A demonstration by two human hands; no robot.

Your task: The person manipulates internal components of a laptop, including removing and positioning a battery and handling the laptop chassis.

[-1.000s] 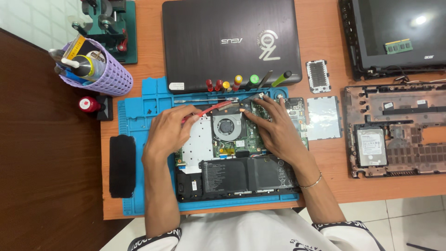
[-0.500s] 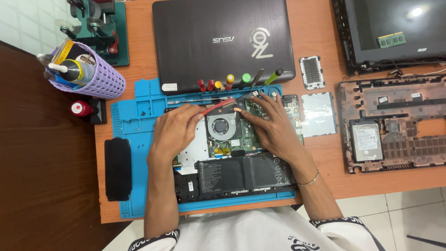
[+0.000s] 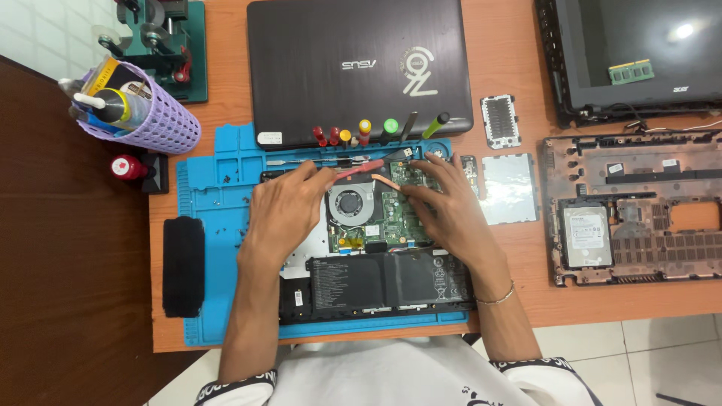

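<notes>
Your opened laptop [image 3: 376,248] lies bottom-up on the blue mat [image 3: 210,188] near the front edge of the worktop [image 3: 233,75], showing a round fan, green board and long black battery. Your left hand [image 3: 282,214] has its fingers clamped on a red tool [image 3: 359,169] that points across the fan's upper edge. Your right hand [image 3: 447,207] rests on the board, fingers spread apart, fingertips beside the copper pipe [image 3: 387,182].

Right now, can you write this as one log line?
left hand: holds red tool | right hand: on green board | opened laptop on blue mat
</notes>
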